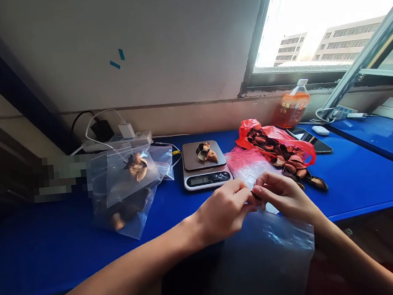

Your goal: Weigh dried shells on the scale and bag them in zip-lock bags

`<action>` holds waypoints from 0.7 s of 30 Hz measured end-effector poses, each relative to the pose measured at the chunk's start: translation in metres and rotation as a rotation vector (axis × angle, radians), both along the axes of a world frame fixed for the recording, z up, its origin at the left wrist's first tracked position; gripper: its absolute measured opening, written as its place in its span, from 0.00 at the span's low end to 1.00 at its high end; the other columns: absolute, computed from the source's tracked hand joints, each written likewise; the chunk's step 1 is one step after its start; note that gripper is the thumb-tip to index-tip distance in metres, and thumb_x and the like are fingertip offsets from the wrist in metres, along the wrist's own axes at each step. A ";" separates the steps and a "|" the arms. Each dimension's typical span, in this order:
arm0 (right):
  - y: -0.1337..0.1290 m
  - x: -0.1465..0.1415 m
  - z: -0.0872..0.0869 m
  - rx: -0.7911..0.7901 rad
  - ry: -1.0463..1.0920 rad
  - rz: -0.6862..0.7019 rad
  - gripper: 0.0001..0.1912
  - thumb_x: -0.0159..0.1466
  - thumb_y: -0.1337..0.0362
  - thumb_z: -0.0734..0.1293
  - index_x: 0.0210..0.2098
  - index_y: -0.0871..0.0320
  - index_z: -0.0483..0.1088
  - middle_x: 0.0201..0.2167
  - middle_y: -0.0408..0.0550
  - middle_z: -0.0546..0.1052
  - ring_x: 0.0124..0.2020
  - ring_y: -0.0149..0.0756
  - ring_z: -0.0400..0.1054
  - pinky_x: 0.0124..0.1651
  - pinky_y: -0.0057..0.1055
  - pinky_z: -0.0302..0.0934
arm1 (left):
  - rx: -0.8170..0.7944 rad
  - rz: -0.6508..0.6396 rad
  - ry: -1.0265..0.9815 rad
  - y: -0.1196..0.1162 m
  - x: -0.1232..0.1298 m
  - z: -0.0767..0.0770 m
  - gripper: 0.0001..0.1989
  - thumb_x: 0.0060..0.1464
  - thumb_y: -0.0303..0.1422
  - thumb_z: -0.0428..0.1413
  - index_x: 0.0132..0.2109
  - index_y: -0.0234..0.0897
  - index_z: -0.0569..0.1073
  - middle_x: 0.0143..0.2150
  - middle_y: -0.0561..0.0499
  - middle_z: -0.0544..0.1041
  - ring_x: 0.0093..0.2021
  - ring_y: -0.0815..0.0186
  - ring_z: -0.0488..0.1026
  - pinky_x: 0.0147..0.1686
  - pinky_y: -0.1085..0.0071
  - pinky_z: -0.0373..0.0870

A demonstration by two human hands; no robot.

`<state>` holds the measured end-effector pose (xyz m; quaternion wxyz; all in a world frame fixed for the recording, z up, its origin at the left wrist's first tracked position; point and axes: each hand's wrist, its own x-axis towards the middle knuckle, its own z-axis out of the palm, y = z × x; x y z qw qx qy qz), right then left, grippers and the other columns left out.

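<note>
My left hand [227, 207] and my right hand [285, 195] meet in front of the scale, fingers closed round a small dark piece [256, 196]. Below them a clear zip bag [271, 255] hangs over the table's front edge. Dried brown husk pieces [206, 152] rest on the plate of the digital scale [189, 180], left of my hands. Behind my right hand, a red plastic bag [248, 125] lies open with many dark red and brown husks [296, 161] spilling from it. Pinkish clear bags [248, 163] lie between scale and red bag.
Clear zip bags holding husks [121, 191] lie at the left of the blue table [364, 174]. Behind them are a power strip [143, 137] and cables. An orange drink bottle [292, 104], a phone [311, 141] and a white earbud case [320, 130] stand or lie at the back right.
</note>
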<state>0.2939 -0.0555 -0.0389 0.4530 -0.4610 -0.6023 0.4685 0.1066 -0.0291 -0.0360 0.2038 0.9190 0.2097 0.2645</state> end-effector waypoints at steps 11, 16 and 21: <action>0.014 -0.012 0.002 0.120 -0.059 -0.060 0.22 0.56 0.44 0.70 0.23 0.55 0.65 0.20 0.45 0.71 0.20 0.32 0.65 0.20 0.29 0.58 | -0.063 0.054 -0.050 0.007 -0.007 0.009 0.04 0.61 0.24 0.54 0.37 0.32 0.71 0.40 0.47 0.71 0.41 0.65 0.71 0.47 0.69 0.71; 0.042 -0.021 0.009 0.221 -0.191 -0.055 0.20 0.57 0.46 0.68 0.23 0.54 0.62 0.19 0.44 0.71 0.20 0.32 0.64 0.21 0.29 0.58 | -0.039 0.177 0.005 0.020 -0.018 0.021 0.04 0.60 0.24 0.54 0.37 0.34 0.71 0.40 0.48 0.71 0.42 0.64 0.72 0.48 0.66 0.71; 0.089 -0.026 0.020 0.324 -0.310 -0.087 0.16 0.58 0.53 0.68 0.24 0.56 0.62 0.19 0.44 0.71 0.20 0.32 0.67 0.22 0.28 0.59 | 0.030 0.271 0.030 0.022 -0.019 0.015 0.04 0.59 0.23 0.55 0.36 0.35 0.71 0.53 0.43 0.67 0.57 0.57 0.66 0.59 0.57 0.65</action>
